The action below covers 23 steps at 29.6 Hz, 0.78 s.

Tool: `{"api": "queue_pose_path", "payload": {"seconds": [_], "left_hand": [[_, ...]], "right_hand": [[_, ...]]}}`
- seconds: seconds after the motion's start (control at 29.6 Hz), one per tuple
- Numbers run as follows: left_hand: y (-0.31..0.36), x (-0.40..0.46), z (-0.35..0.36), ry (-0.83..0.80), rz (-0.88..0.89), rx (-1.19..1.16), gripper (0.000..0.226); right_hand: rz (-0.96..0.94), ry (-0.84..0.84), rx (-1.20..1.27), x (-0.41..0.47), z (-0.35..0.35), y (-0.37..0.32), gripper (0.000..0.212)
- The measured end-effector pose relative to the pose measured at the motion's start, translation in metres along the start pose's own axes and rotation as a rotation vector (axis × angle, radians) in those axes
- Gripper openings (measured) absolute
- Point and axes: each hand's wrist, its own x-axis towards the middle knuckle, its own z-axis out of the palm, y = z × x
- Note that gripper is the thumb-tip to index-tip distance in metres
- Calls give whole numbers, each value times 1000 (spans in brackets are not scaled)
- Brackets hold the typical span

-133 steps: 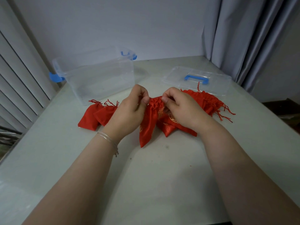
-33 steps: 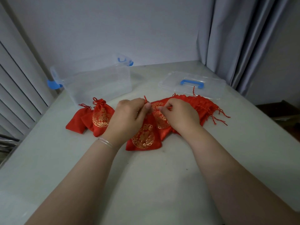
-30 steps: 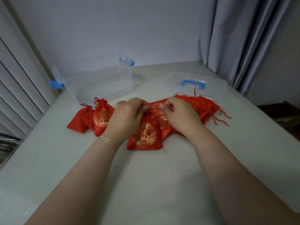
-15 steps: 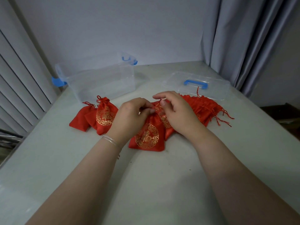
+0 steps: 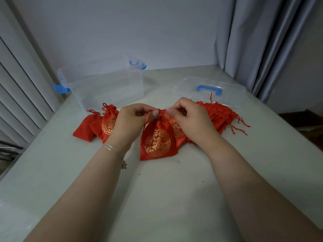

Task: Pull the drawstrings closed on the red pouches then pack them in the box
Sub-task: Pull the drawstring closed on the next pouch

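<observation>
Pouch (image 5: 158, 142) in red satin with a gold round print lies flat on the table (image 5: 167, 189), middle of the scene, its neck pointing away. Left hand (image 5: 132, 123) pinches the drawstring (image 5: 147, 117) at the neck's left side, fingers curled; right hand (image 5: 190, 117) is curled at the neck's right side too, looks like it's pinching the cord there. Just left sit the cinched pouches (image 5: 103, 123), bunched together. To the right, partly under the right hand, a pile of loose pouches (image 5: 220, 114) with strings trailing off. Farther back on the left is the clear box (image 5: 106, 82) with blue latches, open. Its lid (image 5: 209, 89) with a blue handle lies far right.
</observation>
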Motion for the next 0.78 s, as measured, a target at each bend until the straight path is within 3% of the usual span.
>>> {"api": "queue_pose_path", "payload": {"seconds": [0.2,0.37,0.54,0.68,0.78], "left_hand": [[3,0,-2,-7,-68,-30,15],[-1,5,-9,3,94,220,8],[-1,4,-8,1,15,87,11],[-1,6,-11,-25,-59,-124,12],[-1,4,-12,-22,-59,-97,14]], "right_hand": [[-43,48,-1,0,2,-2,24],[3,87,19,2,-3,-2,23],[-63,118,71,0,-4,-7,20],[-80,-26,96,-1,-7,-7,18],[-35,-216,45,1,-10,-4,18]]}}
